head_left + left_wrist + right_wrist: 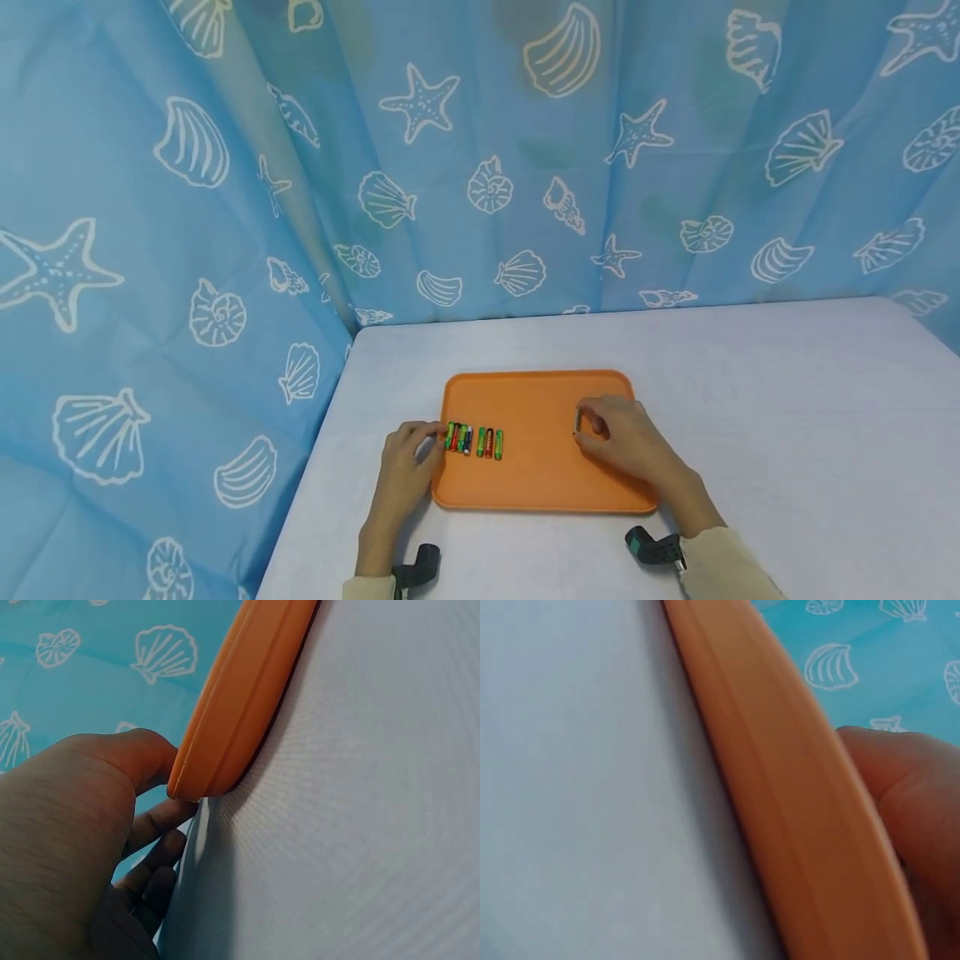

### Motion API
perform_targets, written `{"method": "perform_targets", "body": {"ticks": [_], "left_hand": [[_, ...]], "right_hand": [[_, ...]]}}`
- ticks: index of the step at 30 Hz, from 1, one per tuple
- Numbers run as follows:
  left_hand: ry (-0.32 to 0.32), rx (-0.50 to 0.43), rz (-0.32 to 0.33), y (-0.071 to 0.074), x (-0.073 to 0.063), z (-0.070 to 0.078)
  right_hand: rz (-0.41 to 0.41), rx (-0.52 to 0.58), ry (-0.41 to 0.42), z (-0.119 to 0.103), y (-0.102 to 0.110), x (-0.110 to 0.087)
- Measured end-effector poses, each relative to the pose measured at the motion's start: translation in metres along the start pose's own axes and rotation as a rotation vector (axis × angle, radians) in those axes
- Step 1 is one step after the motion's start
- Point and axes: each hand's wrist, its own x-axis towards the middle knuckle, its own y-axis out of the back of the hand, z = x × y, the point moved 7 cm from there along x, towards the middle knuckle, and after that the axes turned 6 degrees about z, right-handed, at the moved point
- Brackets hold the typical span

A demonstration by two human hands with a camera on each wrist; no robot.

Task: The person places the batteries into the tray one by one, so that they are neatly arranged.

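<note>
An orange tray [540,496] lies on the table with small cylindrical batteries on it. Toward its left side, several green, red and dark batteries [461,438] stand side by side in a close row. Just right of them are three more, a red battery [489,443] between two green ones. My left hand [405,467] rests at the tray's left rim, fingers loosely bent, index fingertip right by the leftmost battery. Over the tray's right part, my right hand [622,433] pinches a single battery [577,420] between thumb and fingers. The tray's wall [780,772] hides most of this hand in the right wrist view.
A white cloth covers the table [787,433]. Behind and to the left hangs a blue curtain [450,208] printed with white shells and starfish. Dark wrist devices [652,547] sit at both wrists, near the tray's front edge.
</note>
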Motion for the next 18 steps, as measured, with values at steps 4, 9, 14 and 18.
{"method": "perform_targets", "body": {"ticks": [4, 9, 14, 18], "left_hand": [[0.004, 0.005, 0.003, 0.0, 0.0, 0.001], [0.002, 0.013, 0.003, 0.001, 0.0, 0.002], [0.009, 0.013, -0.001, 0.0, 0.0, 0.001], [0.013, 0.011, -0.002, 0.0, 0.0, 0.001]], "right_hand": [[0.008, 0.019, 0.028, -0.007, -0.005, 0.0], [0.019, 0.048, 0.103, -0.021, -0.014, 0.002], [0.009, 0.031, 0.099, -0.029, -0.021, 0.0], [-0.001, 0.042, 0.085, -0.033, -0.025, 0.0]]}}
